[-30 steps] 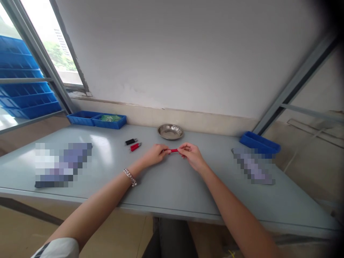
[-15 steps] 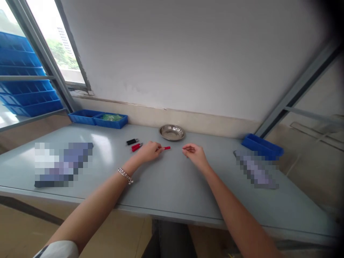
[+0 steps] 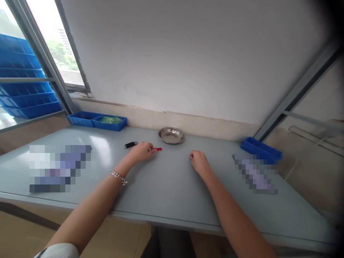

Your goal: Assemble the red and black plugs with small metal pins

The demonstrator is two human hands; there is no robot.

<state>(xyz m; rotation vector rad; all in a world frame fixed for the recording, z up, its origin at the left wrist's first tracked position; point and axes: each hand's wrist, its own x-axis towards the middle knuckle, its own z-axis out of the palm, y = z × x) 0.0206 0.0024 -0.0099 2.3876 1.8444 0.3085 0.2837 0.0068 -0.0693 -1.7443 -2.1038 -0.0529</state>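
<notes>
- Any writing first: the pixelated item (image 3: 60,168) at the left of the frame and the blocked-out item (image 3: 255,174) at the right have mosaic squares over them, so whatever print they carry is hidden from us. Same deal with the pens, too small and soft to read.
- Our left hand (image 3: 143,152), just left of centre, has its thumb and fingertips pinching the red pen-like piece (image 3: 158,149), which pokes out to the right over the grey table (image 3: 166,186). There's a beaded bracelet (image 3: 118,177) on that wrist.
- Our right hand (image 3: 199,161), right of centre, has its fingers curled in together, well apart from the red piece. Can't tell if anything's tucked inside.
- What's changed: a second ago both our hands met on the red piece. Now they're apart, the left has shifted leftward with the piece, and the right's fingers are curled in more. The red pens that lay beside the black pens (image 3: 130,144) are now hidden behind our left hand.
- The shiny metal dish (image 3: 171,136) sits above centre, near the wall.
- Upper left: two blue bins (image 3: 110,123) side by side, the right one with green stuff in it. Another blue bin (image 3: 262,149) is over at the right.
</notes>
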